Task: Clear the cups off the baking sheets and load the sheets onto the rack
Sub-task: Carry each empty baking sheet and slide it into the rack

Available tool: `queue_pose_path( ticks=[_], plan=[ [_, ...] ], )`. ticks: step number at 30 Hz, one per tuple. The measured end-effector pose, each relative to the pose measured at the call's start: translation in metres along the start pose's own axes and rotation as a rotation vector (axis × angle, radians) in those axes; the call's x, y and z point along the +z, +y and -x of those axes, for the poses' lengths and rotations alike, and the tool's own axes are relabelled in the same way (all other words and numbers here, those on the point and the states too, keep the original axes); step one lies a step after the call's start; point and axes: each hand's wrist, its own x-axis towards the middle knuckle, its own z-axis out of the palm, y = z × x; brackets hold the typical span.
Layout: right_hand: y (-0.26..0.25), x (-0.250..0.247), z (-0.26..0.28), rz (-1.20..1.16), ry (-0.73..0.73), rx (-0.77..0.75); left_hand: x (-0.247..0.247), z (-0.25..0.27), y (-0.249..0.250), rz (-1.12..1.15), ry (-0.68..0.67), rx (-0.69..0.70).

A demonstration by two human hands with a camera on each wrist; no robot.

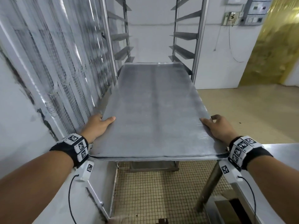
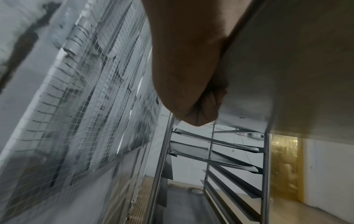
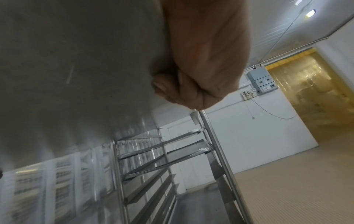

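White walls and a mesh-covered window flank a steel rack [image 1: 155, 34] as a person feeds an empty baking sheet [image 1: 153, 110] between its uprights. Left hand [image 1: 98, 126] and right hand [image 1: 218, 126] grip the near corners, thumbs on top, fingers [image 2: 208, 103] curled beneath. Loading well likely means holding it level, both long edges seated on matching ledges.
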Motion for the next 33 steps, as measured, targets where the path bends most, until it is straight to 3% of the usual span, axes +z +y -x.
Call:
queue_pose_path(
  ticks=[22, 28, 33],
  plan=[
    [-0.043, 0.018, -0.136, 0.083, 0.01, -0.002, 0.01, -0.14, 0.035, -0.01, -0.049, -0.07],
    [-0.054, 0.018, -0.179, 0.078, -0.017, 0.007, 0.004, -0.152, 0.051, 0.027, -0.183, -0.008],
    [-0.069, 0.014, -0.192, 0.129, -0.052, 0.002, -0.013, -0.142, 0.071, -0.304, -0.326, 0.034]
  ],
)
